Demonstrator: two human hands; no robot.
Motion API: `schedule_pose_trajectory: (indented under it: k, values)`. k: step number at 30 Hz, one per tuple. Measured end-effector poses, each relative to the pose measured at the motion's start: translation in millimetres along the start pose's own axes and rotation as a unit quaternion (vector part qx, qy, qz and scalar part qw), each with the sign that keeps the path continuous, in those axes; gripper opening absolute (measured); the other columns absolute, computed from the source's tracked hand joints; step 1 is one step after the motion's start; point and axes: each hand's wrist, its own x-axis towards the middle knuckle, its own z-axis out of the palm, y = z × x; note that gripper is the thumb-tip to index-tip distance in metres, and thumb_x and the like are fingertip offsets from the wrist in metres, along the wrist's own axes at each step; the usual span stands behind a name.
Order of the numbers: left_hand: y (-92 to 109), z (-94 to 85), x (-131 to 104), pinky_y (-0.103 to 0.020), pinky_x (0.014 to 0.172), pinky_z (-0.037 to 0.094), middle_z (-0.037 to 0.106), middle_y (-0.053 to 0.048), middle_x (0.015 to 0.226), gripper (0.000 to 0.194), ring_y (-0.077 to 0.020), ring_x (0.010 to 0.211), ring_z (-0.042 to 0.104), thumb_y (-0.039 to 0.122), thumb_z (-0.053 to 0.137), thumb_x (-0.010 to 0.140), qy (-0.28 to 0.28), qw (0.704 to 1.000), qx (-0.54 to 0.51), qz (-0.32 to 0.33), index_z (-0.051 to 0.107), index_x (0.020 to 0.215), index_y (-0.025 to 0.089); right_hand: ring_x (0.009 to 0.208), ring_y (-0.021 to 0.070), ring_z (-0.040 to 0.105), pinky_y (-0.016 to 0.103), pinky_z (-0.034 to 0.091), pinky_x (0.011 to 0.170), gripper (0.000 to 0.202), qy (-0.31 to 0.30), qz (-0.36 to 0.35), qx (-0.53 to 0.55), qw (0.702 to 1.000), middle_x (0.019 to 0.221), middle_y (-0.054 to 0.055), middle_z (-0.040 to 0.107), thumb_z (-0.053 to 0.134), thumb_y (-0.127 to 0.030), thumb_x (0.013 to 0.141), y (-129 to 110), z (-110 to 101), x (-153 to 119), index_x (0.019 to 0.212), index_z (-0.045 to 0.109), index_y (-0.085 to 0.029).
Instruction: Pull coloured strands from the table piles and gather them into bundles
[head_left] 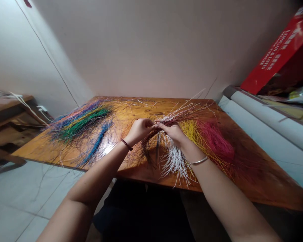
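Note:
My left hand (141, 129), with a dark beaded bracelet at the wrist, is closed on brown strands at the middle of the table. Touching it at the fingertips, my right hand (173, 131), with a silver bangle, is closed on the same dark brown strands (189, 114), which fan out to the upper right. White strands (176, 161) lie under and below my right hand. Yellow strands (192, 132) and pink strands (217, 141) are spread to its right. A blue bunch (98, 143) lies left of my left hand. The exact finger grip is too small to make out.
Green strands (88, 124) lie with purple, orange and yellow ones at the table's left. The wooden table (133, 174) meets a wall behind. At the right stand a white cabinet (267, 134) and a red box (277, 50). A wooden stool (5, 114) with cables is at far left.

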Motion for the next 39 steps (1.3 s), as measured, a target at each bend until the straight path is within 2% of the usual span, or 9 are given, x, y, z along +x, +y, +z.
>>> schedule_pose_trajectory:
  k: [4, 8, 12, 16, 25, 31, 35, 39]
  values:
    - [-1, 4.9, 1, -0.023, 0.053, 0.037, 0.068, -0.005, 0.068, 0.039, -0.0113, 0.058, 0.053, 0.050, 0.059, 0.080, -0.012, 0.998, -0.064, 0.019, 0.072, 0.077, 0.014, 0.079, 0.0190, 0.065, 0.022, 0.044, 0.051, 0.043, 0.008, 0.015, 0.033, 0.999, 0.095, 0.008, 0.072, 0.075, -0.045, 0.064, -5, -1, -2, 0.097, 0.073, -0.018]
    - [-3, 13.5, -2, -0.025, 0.063, 0.045, 0.071, -0.009, 0.082, 0.040, -0.0150, 0.070, 0.060, 0.049, 0.059, 0.081, 0.010, 0.979, -0.205, -0.007, 0.071, 0.085, 0.012, 0.074, 0.0176, 0.065, 0.025, 0.048, 0.057, 0.040, 0.026, 0.043, 0.064, 0.997, 0.092, 0.010, 0.072, 0.079, -0.042, 0.059, -10, -2, -2, 0.088, 0.073, -0.015]
    - [-6, 20.1, -4, -0.027, 0.068, 0.048, 0.072, -0.010, 0.084, 0.038, -0.0167, 0.074, 0.063, 0.048, 0.062, 0.079, 0.010, 0.961, -0.277, -0.027, 0.070, 0.084, 0.011, 0.073, 0.0164, 0.065, 0.025, 0.048, 0.058, 0.038, 0.026, 0.046, 0.072, 0.996, 0.090, 0.010, 0.072, 0.079, -0.041, 0.058, -9, -2, -2, 0.084, 0.072, -0.015]
    - [-9, 22.7, -5, -0.026, 0.066, 0.048, 0.071, -0.010, 0.081, 0.037, -0.0157, 0.071, 0.063, 0.048, 0.065, 0.076, 0.018, 0.956, -0.290, -0.037, 0.069, 0.081, 0.012, 0.068, 0.0155, 0.065, 0.024, 0.047, 0.057, 0.042, 0.022, 0.051, 0.072, 0.996, 0.086, 0.008, 0.071, 0.079, -0.041, 0.056, -4, -1, 0, 0.088, 0.071, -0.015]
    - [-10, 22.8, -6, -0.026, 0.063, 0.045, 0.069, -0.007, 0.077, 0.037, -0.0146, 0.069, 0.059, 0.049, 0.064, 0.076, 0.014, 0.970, -0.240, -0.032, 0.069, 0.079, 0.013, 0.068, 0.0145, 0.063, 0.024, 0.047, 0.058, 0.046, 0.034, 0.054, 0.070, 0.996, 0.082, 0.007, 0.070, 0.081, -0.046, 0.052, -2, 2, 1, 0.085, 0.070, -0.015]
    - [-3, 21.8, -8, -0.023, 0.058, 0.042, 0.068, -0.005, 0.079, 0.029, -0.0110, 0.064, 0.056, 0.043, 0.067, 0.074, -0.007, 0.937, -0.336, -0.095, 0.065, 0.077, 0.014, 0.070, 0.0149, 0.063, 0.026, 0.048, 0.060, 0.043, 0.027, 0.038, 0.078, 0.996, 0.085, 0.006, 0.070, 0.080, -0.043, 0.055, 4, 1, 1, 0.086, 0.070, -0.015]
    - [-4, 22.9, -10, -0.020, 0.046, 0.032, 0.065, -0.003, 0.081, 0.029, -0.0060, 0.054, 0.046, 0.043, 0.066, 0.074, -0.021, 0.919, -0.372, -0.127, 0.063, 0.081, 0.015, 0.070, 0.0149, 0.063, 0.025, 0.047, 0.059, 0.042, 0.030, 0.044, 0.081, 0.995, 0.086, 0.007, 0.070, 0.080, -0.042, 0.057, 6, 0, 2, 0.087, 0.071, -0.015]
    - [-4, 23.3, -11, -0.018, 0.042, 0.026, 0.062, 0.000, 0.080, 0.032, -0.0039, 0.049, 0.040, 0.046, 0.065, 0.075, -0.031, 0.912, -0.382, -0.148, 0.060, 0.083, 0.016, 0.072, 0.0161, 0.064, 0.027, 0.049, 0.061, 0.041, 0.036, 0.053, 0.086, 0.994, 0.086, 0.006, 0.071, 0.081, -0.042, 0.055, 7, 1, 2, 0.086, 0.071, -0.017]
